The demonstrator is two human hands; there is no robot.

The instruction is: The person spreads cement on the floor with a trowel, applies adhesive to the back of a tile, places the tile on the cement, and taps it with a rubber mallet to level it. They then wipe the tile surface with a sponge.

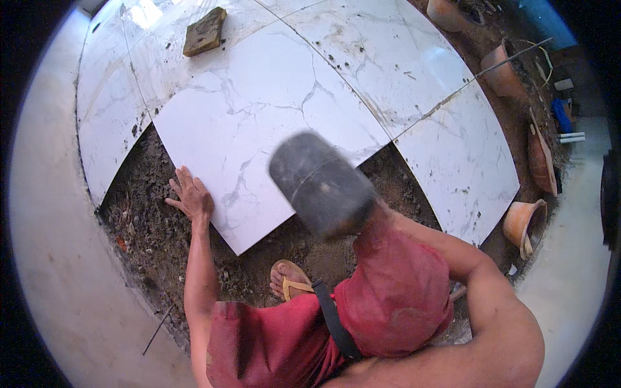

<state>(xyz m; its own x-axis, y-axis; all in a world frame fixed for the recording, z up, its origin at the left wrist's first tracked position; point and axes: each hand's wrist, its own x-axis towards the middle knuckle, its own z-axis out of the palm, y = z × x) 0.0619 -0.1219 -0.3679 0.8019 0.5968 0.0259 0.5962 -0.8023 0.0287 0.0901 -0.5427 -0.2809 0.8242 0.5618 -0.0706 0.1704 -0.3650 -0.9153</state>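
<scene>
Step, as I read it: seating a loose marble-look tile (259,129) into the mortar bed (149,239), tapping stage.

Near: a knee in red shorts (394,297) and a foot in a tan sandal (291,279) planted on the bare bed, just off the tile's near corner.

Rubber mallet (321,184) is raised over the tile's near right edge, head blurred, dark grey. The right hand is hidden behind the mallet head and knee, so I can't tell its grip from here; the right arm leads up to it.

Left hand (189,197) lies open and flat, fingers spread, pressing the tile's near left edge where it meets the mortar.

The tile sits skewed to the grid, near corner pointing at the foot, far edges meeting laid tiles (401,58).

Next move, my call: light taps near the edges, palm holding the tile against sliding, then check the joints line up with the neighbours.

Room: open mortar on the left and near sides, plus a wedge on the right before another laid tile (462,161). Plain concrete floor (52,258) far left.

Far: wooden block (205,31) on the laid tiles, well apart. Clay pots (524,223) along the right rim, clear of the swing.
</scene>
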